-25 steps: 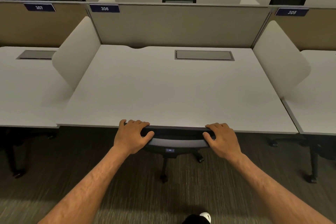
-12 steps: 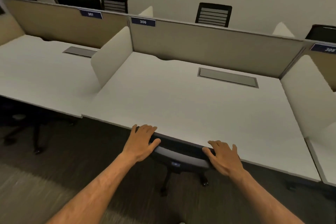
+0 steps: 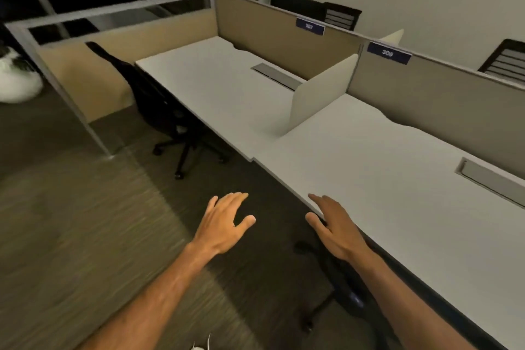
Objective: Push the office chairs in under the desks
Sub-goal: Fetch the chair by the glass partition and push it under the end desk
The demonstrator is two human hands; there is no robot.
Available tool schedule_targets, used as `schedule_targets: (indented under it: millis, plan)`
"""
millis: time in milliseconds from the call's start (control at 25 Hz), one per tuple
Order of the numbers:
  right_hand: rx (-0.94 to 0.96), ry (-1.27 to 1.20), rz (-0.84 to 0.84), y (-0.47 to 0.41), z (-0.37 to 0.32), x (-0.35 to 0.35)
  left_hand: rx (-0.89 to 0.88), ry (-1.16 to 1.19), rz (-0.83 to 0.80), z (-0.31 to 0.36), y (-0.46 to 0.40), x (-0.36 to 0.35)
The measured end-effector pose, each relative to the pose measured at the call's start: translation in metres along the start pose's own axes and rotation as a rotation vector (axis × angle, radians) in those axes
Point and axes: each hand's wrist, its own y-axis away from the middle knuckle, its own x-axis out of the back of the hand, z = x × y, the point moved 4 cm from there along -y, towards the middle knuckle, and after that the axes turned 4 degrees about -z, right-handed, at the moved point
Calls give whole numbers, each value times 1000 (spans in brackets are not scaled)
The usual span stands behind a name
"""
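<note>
Pale tabletop [image 3: 227,88]: far-left desk, numbered 307 as best you can read it.
Next chair [image 3: 159,105]: black, at that desk's outer end, ahead and left of you, turned sideways, not tucked.
Near chair [image 3: 341,287]: under the desk beside you.
Left hand [image 3: 224,224]: open, empty, nearer the next chair.
Right hand [image 3: 338,227]: open, empty.

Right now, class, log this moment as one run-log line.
left hand: open, free | right hand: open, free | black office chair: under white desk 306 | black office chair at desk 307: not pushed in
</note>
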Motion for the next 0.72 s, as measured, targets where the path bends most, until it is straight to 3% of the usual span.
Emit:
schedule_targets:
  millis: [400,720]
  plan:
    - [252,-59,-129,-171,-221,-115,194,17,163,-233,27,136]
    - [373,-41,-235,-310,-326,-190,311,74,245,-363,6,200]
